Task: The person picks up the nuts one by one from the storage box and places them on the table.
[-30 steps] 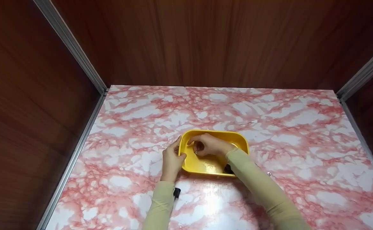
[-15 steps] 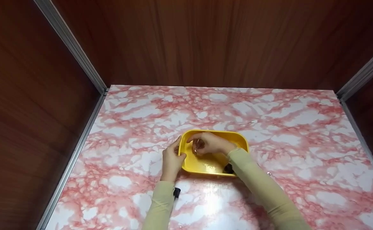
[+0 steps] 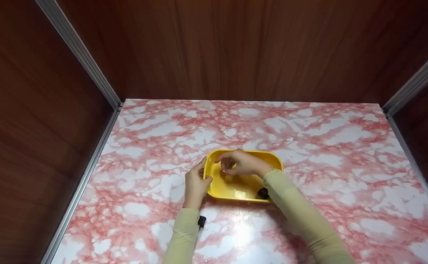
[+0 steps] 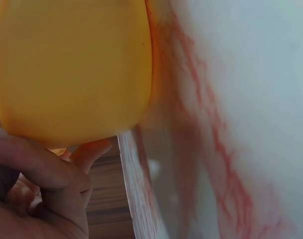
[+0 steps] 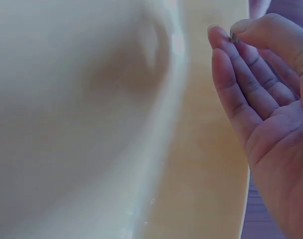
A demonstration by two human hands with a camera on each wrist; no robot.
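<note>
A yellow plastic bin [image 3: 244, 152] sits on the marbled table. My left hand [image 3: 195, 185] grips its left wall, thumb over the rim and fingers along the outside; the left wrist view shows the bin's side [image 4: 74, 69] above the curled fingers. Inside the bin's outline, my right hand [image 3: 244, 164] pinches a tiny shiny metal piece [image 5: 233, 36] between thumb and fingertip, the other fingers loosely extended. Its exact kind is too small to tell. A dark round object [image 3: 263, 193] lies in the bin's near right corner, partly behind the right sleeve.
A black-ended item [image 3: 201, 221] lies beside the left sleeve, mostly covered by it. The marbled tabletop [image 3: 346, 154] reaches back to a brown wood-grain panel [image 3: 214, 51]. Metal rails [image 3: 85, 176] edge the sides.
My right hand has risen slightly and shifted a little to the right, still pinching the small metal piece. The left hand keeps its grip on the bin. The head view has shifted slightly.
</note>
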